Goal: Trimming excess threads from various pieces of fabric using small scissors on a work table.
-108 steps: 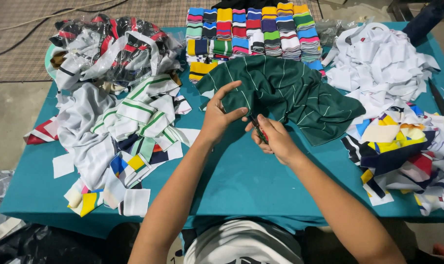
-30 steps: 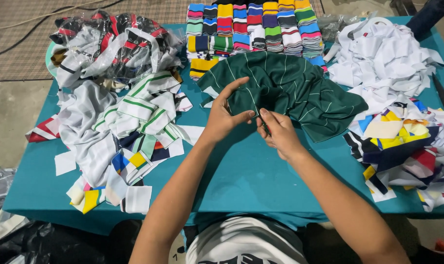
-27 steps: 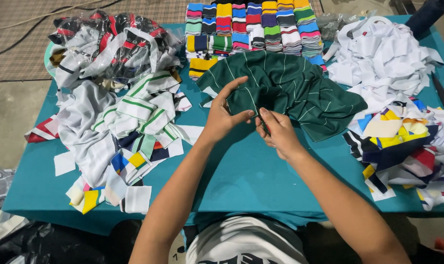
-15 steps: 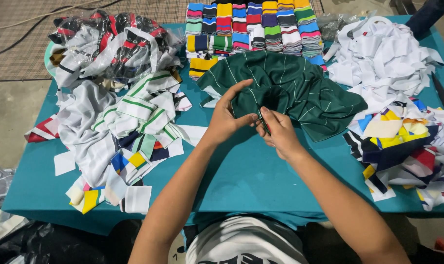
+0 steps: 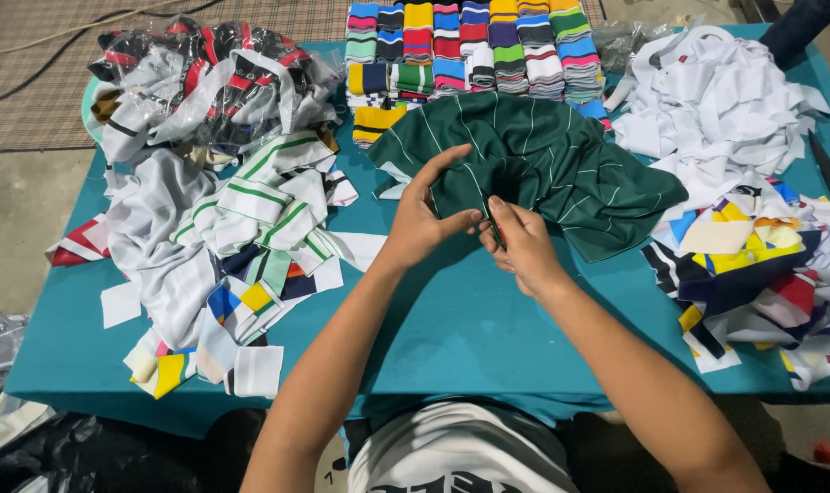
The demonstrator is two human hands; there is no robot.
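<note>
Both hands stay put: left hand (image 5: 424, 219) pinches the green striped fabric's (image 5: 543, 164) near edge, mid-surface toward the far edge; right hand (image 5: 520, 242) grips a small red-handled cutter (image 5: 493, 224) there, trimming still underway.

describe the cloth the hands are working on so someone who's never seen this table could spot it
On the teal table, look just in front of the rows of folded striped bands at the far edge. The dark green cloth lies bunched there, its near edge pinched by the left hand and right hand. Only it is dark green with thin pale stripes.
</note>
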